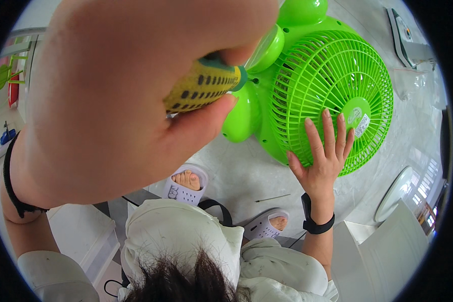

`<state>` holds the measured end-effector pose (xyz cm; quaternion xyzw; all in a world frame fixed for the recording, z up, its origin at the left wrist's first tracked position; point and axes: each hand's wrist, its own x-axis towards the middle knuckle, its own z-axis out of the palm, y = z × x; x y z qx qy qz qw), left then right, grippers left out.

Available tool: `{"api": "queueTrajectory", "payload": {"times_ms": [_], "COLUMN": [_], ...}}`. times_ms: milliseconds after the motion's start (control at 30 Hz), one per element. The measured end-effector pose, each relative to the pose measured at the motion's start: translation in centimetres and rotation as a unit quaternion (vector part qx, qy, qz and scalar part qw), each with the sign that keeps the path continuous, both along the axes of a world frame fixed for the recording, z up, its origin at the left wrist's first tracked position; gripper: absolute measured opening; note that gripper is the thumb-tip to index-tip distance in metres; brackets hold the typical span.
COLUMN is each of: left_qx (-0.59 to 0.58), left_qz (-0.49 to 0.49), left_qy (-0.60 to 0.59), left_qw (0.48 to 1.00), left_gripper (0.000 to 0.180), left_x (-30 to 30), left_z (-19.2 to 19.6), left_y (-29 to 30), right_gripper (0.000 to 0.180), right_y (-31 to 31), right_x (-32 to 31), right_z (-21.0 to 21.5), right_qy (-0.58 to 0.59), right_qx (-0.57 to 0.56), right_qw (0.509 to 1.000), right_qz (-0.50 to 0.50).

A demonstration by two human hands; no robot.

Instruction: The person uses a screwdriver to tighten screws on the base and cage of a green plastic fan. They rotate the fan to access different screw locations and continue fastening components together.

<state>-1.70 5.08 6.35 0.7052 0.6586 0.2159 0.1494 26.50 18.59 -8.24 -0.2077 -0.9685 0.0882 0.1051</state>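
Note:
My left hand (110, 105) looms large across the upper left, its fingers wrapped round a yellow handle with black dots and a green collar, which looks like a screwdriver (201, 85). The collar end points at a small hole in the bright green plastic body of a fan (332, 100); the tool's tip cannot be made out. Rounded green lobes (242, 113) stick out from that body, partly behind my left hand. My right hand (324, 161) lies with fingers spread on the fan's round grille, close to the labelled hub (356, 113).
A thin metal rod (273, 198) lies on the grey floor by my sandals (267, 224). White boxes (382, 251) stand at the lower right and lower left. Farther right are a white disc (395, 194), a clear plastic bag (409, 83) and a grey device (406, 38).

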Motion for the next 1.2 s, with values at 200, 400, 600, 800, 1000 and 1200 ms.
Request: {"api": "queueTrajectory", "payload": {"times_ms": [200,400,600,800,1000,1200], "left_qx": [-0.001,0.067,0.008,0.018,0.005,-0.045], "left_qz": [-0.003,0.030,0.015,0.009,0.000,-0.159], "left_qy": [0.003,-0.040,-0.018,0.045,0.052,0.156], "left_qw": [1.000,0.997,1.000,0.999,0.999,0.974], "left_gripper": [0.034,0.034,0.034,0.035,0.031,0.025], "left_x": [0.1,0.7,-0.2,0.5,1.3,1.9], "left_z": [-0.4,-1.7,-1.3,-0.9,-0.7,-0.6], "left_y": [0.3,1.3,0.4,0.1,1.2,2.6], "right_gripper": [0.059,0.059,0.058,0.058,0.059,0.061], "right_y": [0.0,0.1,0.0,0.1,0.1,0.2], "right_x": [0.0,0.0,-0.1,-0.1,0.0,0.0], "right_z": [-0.1,-0.1,-0.1,-0.1,0.0,0.5], "right_qy": [0.004,0.010,0.006,0.011,0.008,-0.019], "right_qx": [0.003,0.004,-0.002,-0.001,-0.003,0.007], "right_qw": [1.000,1.000,1.000,1.000,1.000,1.000], "right_qz": [0.001,0.003,-0.003,-0.001,-0.001,0.011]}}
